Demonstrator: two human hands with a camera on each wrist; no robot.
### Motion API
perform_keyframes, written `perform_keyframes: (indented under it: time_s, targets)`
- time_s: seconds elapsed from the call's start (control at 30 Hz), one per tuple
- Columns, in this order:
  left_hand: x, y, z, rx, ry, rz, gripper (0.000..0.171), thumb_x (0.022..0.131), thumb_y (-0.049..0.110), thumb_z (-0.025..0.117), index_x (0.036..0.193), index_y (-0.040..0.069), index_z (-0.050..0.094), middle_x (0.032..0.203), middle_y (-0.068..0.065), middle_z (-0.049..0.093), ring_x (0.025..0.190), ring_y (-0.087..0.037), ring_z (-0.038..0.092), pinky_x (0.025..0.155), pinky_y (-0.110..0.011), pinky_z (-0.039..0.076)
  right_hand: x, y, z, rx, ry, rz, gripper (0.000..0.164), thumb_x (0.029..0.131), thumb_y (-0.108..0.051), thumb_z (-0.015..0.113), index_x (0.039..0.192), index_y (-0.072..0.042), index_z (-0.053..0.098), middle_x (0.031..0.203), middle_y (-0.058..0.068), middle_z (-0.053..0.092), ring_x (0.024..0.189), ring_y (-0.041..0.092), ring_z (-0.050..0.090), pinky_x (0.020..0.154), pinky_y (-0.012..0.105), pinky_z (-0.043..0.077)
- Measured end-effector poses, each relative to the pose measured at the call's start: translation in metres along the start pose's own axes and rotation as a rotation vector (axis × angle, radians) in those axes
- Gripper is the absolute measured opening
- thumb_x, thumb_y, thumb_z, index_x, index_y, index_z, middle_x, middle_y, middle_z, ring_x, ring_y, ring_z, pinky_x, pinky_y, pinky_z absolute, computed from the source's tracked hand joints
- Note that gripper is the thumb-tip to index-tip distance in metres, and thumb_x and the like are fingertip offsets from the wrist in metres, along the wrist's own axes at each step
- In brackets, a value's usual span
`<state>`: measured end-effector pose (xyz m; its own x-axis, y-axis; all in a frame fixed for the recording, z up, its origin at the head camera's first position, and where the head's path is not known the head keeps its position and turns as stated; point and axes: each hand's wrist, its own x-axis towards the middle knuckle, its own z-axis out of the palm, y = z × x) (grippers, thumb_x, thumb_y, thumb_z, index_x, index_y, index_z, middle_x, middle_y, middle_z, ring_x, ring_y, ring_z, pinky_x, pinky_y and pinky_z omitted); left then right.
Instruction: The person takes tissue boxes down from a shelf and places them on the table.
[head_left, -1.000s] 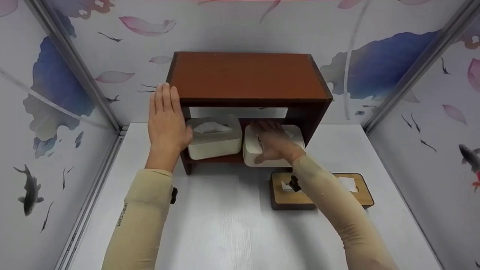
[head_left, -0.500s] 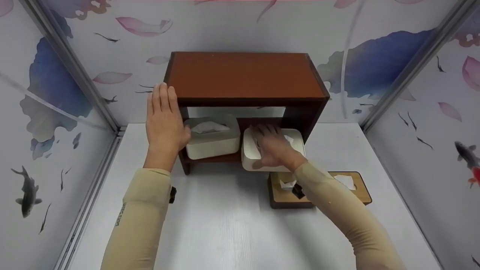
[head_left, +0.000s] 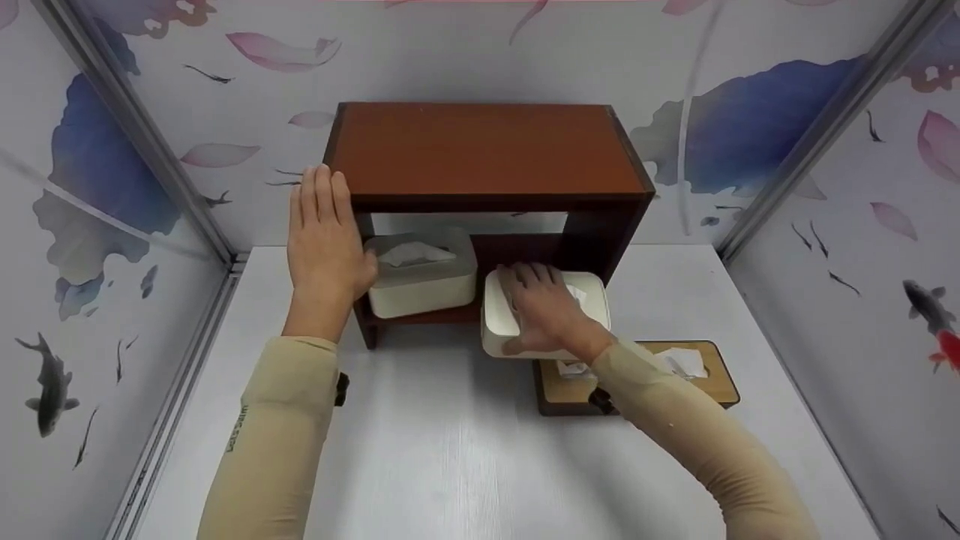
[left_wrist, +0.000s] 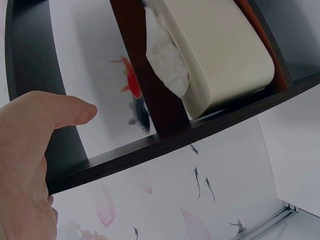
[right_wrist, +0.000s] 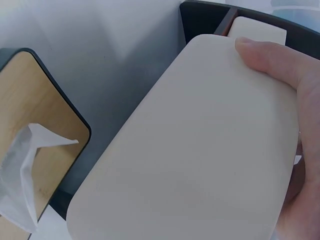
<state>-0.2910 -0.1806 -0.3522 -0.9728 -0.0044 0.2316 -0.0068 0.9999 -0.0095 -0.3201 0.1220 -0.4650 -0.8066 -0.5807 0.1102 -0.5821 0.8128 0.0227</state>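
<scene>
My right hand (head_left: 546,311) grips a white tissue box (head_left: 501,307) at the front of the brown wooden shelf (head_left: 487,150). The thumb lies on the box's side (right_wrist: 185,140), as the right wrist view shows; the other fingers bend over its top by the slot. My left hand (head_left: 324,244) rests with straight fingers against the shelf's left side, the thumb round the front edge. Beside that hand, a second white tissue box (head_left: 427,292) sits on the lower board, a tissue poking from its slot. The left wrist view shows this box (left_wrist: 230,50) too.
A dark tissue box with a wood-coloured top (head_left: 705,379) lies on the white table (head_left: 435,450) at the front right, partly under my right forearm. Patterned walls (head_left: 480,52) enclose the table at the back and both sides.
My right hand has drawn the white tissue box forward, toward me, so that it now overlaps the dark box in view. The left hand holds its place on the shelf.
</scene>
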Motion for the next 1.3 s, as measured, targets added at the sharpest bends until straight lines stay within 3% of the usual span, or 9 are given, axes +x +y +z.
perform_keyframes:
  time_s: [0.73,1.3]
  targets:
    - [0.000,-0.001,-0.001,-0.012,-0.014,0.002,0.099,0.092,0.039,0.059,0.151,0.000,-0.010,0.161,-0.022,-0.010,0.151,-0.036,-0.008,0.126,-0.045,-0.002,-0.014,-0.025,0.018,0.036,0.004,-0.062,0.125,0.053,-0.067,0.081,0.151,-0.008,0.029,0.142,0.019,0.046,0.132,0.037,0.042,0.111,0.054,0.034]
    - [0.001,-0.001,0.000,-0.020,-0.012,0.003,0.099,0.091,0.039,0.060,0.151,0.000,-0.009,0.160,-0.022,-0.009,0.151,-0.036,-0.007,0.125,-0.046,-0.001,-0.009,-0.058,0.034,0.025,0.014,-0.092,0.126,0.053,-0.070,0.081,0.150,-0.008,0.031,0.140,0.017,0.047,0.131,0.035,0.044,0.110,0.052,0.036]
